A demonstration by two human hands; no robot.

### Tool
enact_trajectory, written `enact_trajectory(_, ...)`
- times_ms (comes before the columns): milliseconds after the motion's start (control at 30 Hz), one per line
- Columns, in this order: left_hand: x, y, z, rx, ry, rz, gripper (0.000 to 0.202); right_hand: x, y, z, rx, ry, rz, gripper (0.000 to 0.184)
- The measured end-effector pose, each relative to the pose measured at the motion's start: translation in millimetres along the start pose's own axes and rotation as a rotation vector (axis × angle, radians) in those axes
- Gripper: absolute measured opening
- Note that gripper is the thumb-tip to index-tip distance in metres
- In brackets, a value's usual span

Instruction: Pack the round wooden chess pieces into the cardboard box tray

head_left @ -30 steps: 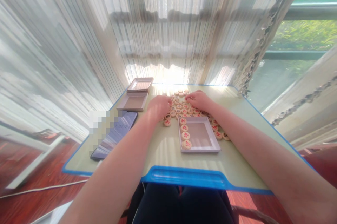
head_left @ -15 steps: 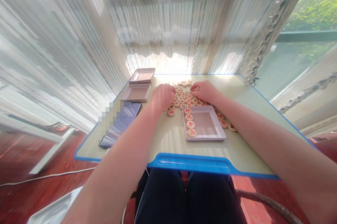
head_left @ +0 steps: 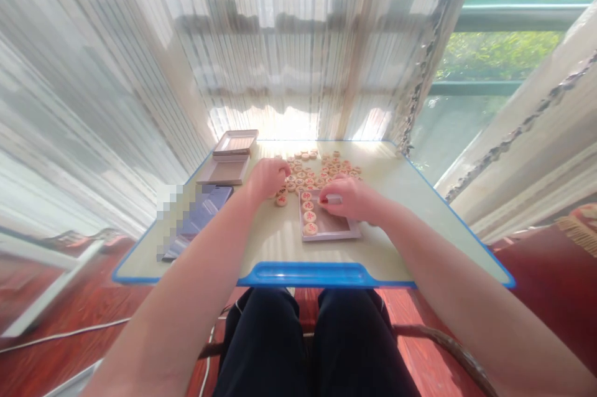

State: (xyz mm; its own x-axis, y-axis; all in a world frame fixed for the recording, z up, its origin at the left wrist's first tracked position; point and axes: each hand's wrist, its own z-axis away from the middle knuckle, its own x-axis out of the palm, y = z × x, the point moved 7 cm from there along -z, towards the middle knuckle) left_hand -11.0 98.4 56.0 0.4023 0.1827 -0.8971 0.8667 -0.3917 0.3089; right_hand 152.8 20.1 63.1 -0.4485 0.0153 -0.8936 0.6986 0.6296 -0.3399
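My right hand (head_left: 347,196) is closed in a pinch on a xiangqi piece (head_left: 323,202), over the shallow box (head_left: 332,237). Down the left side of that box runs a column of several round wooden pieces with red characters, such as one piece (head_left: 310,217) near the middle. At the left edge of the loose xiangqi pieces (head_left: 301,176), my left hand (head_left: 269,177) has its fingers curled in. What those fingers hold, if anything, is hidden. A single red-marked piece (head_left: 282,201) lies just below the left hand.
Two shallow box parts, one box part (head_left: 236,143) behind another box part (head_left: 224,170), lie at the far left. A phone (head_left: 205,213) rests left of my forearm. The table (head_left: 275,241) has a blue rim and front tray (head_left: 308,274). Sheer curtains (head_left: 280,61) hang behind.
My right hand has come from the far pile toward me and is now over the box with a piece. The left hand stays beside the pile. The view has shifted to the right.
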Motion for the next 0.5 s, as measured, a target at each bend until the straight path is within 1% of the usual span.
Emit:
enact_trajectory(67, -3.8, 2.8, 1.3, 0.020, 0.036, 0.011, 0.035, 2.3, -1.5, 3.8, -0.036, -0.005, 0.023, 0.015)
enact_trajectory(133, -6.7, 5.3, 2.2, 0.025, 0.057, 0.004, 0.035, 5.3, 0.8, 5.0, -0.038, -0.054, 0.027, 0.017)
enact_trajectory(233, -6.6, 9.6, 3.0, 0.027, 0.033, -0.046, 0.034, 8.8, 4.2, 5.2, -0.048, -0.097, 0.010, 0.019)
enact_trajectory(333, -6.2, 14.5, 4.6, 0.038, 0.002, -0.120, 0.035, 8.2, 2.4, 4.7, -0.104, -0.052, -0.018, 0.016)
enact_trajectory(400, -6.5, 17.9, 6.0, 0.056, -0.005, -0.148, 0.036, 8.0, 3.3, 3.8, -0.090, -0.026, 0.001, 0.013)
enact_trajectory(500, -5.8, 20.5, 7.6, 0.069, -0.016, -0.170, 0.037, 10.6, 4.0, 2.0, -0.071, -0.035, 0.042, 0.012)
